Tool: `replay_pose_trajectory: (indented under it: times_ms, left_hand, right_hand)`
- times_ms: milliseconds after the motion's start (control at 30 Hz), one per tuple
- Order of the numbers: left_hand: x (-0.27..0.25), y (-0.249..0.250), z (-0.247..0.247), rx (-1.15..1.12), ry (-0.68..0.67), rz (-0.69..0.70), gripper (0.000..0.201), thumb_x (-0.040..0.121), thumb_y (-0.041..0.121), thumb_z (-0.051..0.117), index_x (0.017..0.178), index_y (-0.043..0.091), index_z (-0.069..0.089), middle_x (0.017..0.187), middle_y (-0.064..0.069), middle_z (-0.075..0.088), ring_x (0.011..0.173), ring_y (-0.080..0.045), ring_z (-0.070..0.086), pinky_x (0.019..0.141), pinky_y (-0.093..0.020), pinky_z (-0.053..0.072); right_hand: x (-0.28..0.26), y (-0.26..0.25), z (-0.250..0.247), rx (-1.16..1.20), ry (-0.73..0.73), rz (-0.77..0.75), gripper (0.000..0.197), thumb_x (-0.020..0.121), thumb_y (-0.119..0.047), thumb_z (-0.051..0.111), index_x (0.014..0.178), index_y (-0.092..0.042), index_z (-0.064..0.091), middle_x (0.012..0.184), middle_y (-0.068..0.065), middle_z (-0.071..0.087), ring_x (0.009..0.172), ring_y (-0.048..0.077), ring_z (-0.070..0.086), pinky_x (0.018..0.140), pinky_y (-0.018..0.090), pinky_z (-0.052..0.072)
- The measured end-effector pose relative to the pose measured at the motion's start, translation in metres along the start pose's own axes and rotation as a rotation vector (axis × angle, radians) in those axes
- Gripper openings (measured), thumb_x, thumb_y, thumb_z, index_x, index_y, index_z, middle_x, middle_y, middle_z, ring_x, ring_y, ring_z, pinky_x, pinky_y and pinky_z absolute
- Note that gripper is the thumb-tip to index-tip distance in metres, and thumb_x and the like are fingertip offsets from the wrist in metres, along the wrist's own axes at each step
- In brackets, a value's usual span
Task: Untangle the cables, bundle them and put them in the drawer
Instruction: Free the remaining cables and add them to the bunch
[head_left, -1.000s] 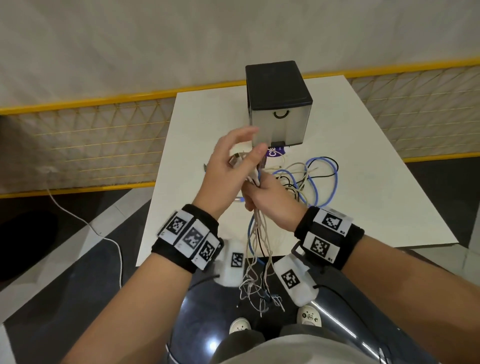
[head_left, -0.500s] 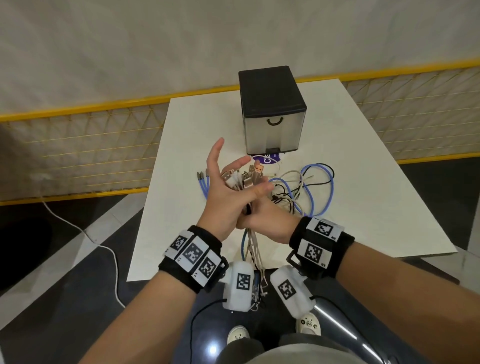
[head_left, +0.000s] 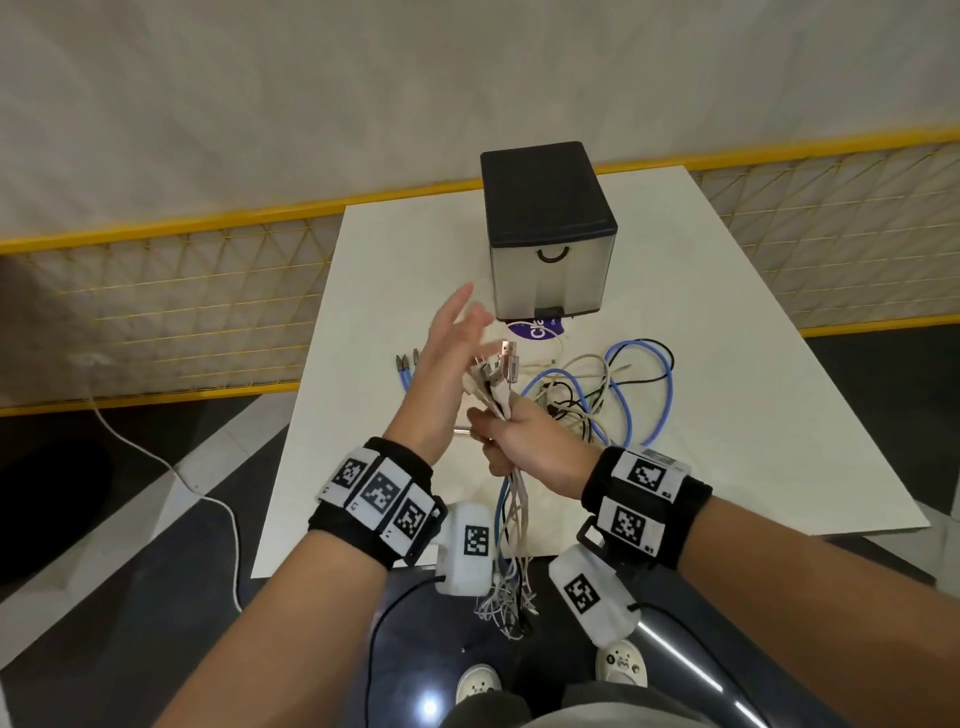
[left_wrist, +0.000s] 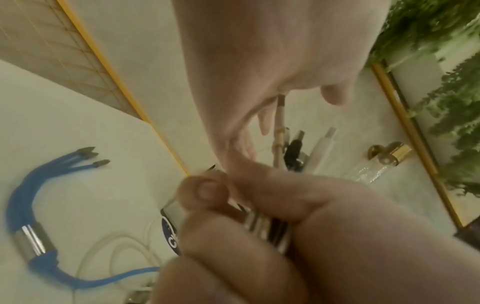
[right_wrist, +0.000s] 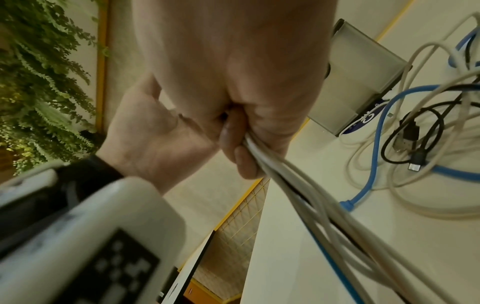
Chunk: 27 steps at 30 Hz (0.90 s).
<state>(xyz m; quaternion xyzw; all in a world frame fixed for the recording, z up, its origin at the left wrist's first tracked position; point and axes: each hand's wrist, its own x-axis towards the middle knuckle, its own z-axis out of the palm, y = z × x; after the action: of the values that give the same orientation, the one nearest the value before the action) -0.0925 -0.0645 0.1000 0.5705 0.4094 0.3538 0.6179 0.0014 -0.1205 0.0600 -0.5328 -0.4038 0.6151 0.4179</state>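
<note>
My right hand (head_left: 501, 439) grips a bundle of white, black and blue cables (head_left: 511, 514) in its fist above the table's front part. The plug ends (head_left: 496, 374) stick up out of the fist, and the loose ends hang past the table edge (head_left: 506, 603). My left hand (head_left: 452, 338) is open with straight fingers just left of the plug ends; whether it touches them I cannot tell. In the right wrist view the fingers (right_wrist: 241, 156) curl round the cables (right_wrist: 311, 195). The closed drawer unit (head_left: 548, 244), black on top with a grey front, stands at the back.
A tangle of blue, white and black cables (head_left: 618, 389) lies on the white table (head_left: 727, 415) right of my hands. A blue multi-plug cable (head_left: 405, 371) lies to the left. A purple round label (head_left: 535, 330) sits before the drawer unit. A yellow mesh fence (head_left: 182, 306) runs behind the table.
My left hand has come off the plug ends and straightened its fingers beside them. My right hand keeps its grip on the bundle at about the same spot.
</note>
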Motion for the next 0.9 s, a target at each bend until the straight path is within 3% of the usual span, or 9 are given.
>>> replay_pose_trajectory:
  times_ms: [100,167,300,467,567,633,767,833,900]
  left_hand:
    - [-0.008,-0.006,0.005,0.072,-0.104,0.078,0.078,0.08,0.032,0.08,0.145,0.039,0.038,0.126,0.005,0.066,0.112,-0.007,0.066,0.099,-0.026,0.048]
    - [-0.011,-0.007,0.011,-0.109,-0.063,0.088,0.083,0.073,0.028,0.085,0.142,0.041,0.042,0.137,0.0,0.058,0.12,-0.014,0.063,0.1,-0.036,0.051]
    - [-0.003,-0.012,0.009,-0.345,-0.055,0.009,0.078,0.066,0.029,0.086,0.134,0.043,0.05,0.141,-0.006,0.053,0.125,-0.024,0.06,0.104,-0.051,0.048]
    - [0.004,-0.022,0.008,-0.034,-0.138,0.071,0.103,0.074,-0.005,0.081,0.147,0.043,0.026,0.1,-0.01,0.075,0.1,-0.02,0.072,0.093,-0.031,0.055]
    - [0.007,-0.023,0.011,-0.041,0.012,0.052,0.081,0.09,0.006,0.07,0.144,0.047,0.025,0.069,-0.002,0.068,0.069,-0.013,0.067,0.072,-0.022,0.054]
    - [0.011,-0.023,0.012,-0.135,0.073,0.021,0.051,0.096,0.015,0.063,0.135,0.041,0.044,0.059,0.0,0.046,0.05,-0.011,0.044,0.052,-0.021,0.041]
    - [0.019,-0.019,0.004,-0.285,0.244,-0.024,0.009,0.095,0.021,0.065,0.098,0.012,0.062,0.066,-0.004,0.038,0.042,-0.008,0.025,0.037,-0.019,0.022]
    - [0.02,-0.019,-0.002,-0.263,0.27,-0.029,0.018,0.095,0.026,0.065,0.088,0.01,0.06,0.063,-0.003,0.049,0.04,-0.008,0.025,0.037,-0.019,0.02]
    - [0.017,-0.018,-0.006,-0.228,0.275,-0.034,0.027,0.096,0.032,0.063,0.08,0.011,0.058,0.058,0.0,0.051,0.04,-0.009,0.026,0.038,-0.019,0.02]
  right_hand:
    - [0.002,0.002,0.001,-0.007,0.03,-0.025,0.032,0.096,-0.004,0.041,0.123,-0.021,0.033,0.069,0.004,0.035,0.044,0.007,0.033,0.044,0.021,0.032]
    - [0.002,-0.001,0.002,0.017,0.07,-0.046,0.04,0.093,0.001,0.04,0.128,-0.017,0.033,0.068,0.003,0.038,0.042,0.006,0.036,0.044,0.022,0.034]
    - [0.001,-0.006,0.001,0.061,0.104,-0.073,0.028,0.089,0.01,0.035,0.09,-0.017,0.043,0.061,0.003,0.033,0.045,0.01,0.032,0.045,0.024,0.029]
    - [0.004,-0.002,-0.004,-0.055,0.091,-0.073,0.027,0.082,0.014,0.045,0.09,-0.011,0.05,0.071,0.005,0.049,0.059,0.014,0.041,0.049,0.023,0.035]
    - [0.006,0.004,0.0,0.052,0.033,-0.128,0.075,0.073,0.023,0.055,0.133,-0.017,0.033,0.109,0.001,0.057,0.084,0.009,0.058,0.064,0.03,0.053]
    - [0.008,0.006,-0.003,0.1,-0.012,-0.105,0.088,0.07,0.022,0.06,0.142,-0.013,0.024,0.118,0.0,0.056,0.099,0.009,0.061,0.085,0.038,0.055]
    - [0.007,0.0,-0.024,-0.209,-0.171,-0.085,0.052,0.077,0.002,0.067,0.125,-0.012,0.052,0.114,0.008,0.059,0.106,0.016,0.058,0.094,0.029,0.047]
    - [0.012,0.003,-0.05,-0.416,-0.083,-0.095,0.043,0.085,-0.003,0.063,0.125,-0.021,0.057,0.112,-0.003,0.057,0.106,0.009,0.055,0.088,0.013,0.044]
    - [0.019,0.013,-0.084,-0.702,0.138,-0.148,0.032,0.086,0.0,0.054,0.1,-0.026,0.067,0.097,-0.003,0.055,0.089,0.013,0.058,0.074,0.017,0.048]
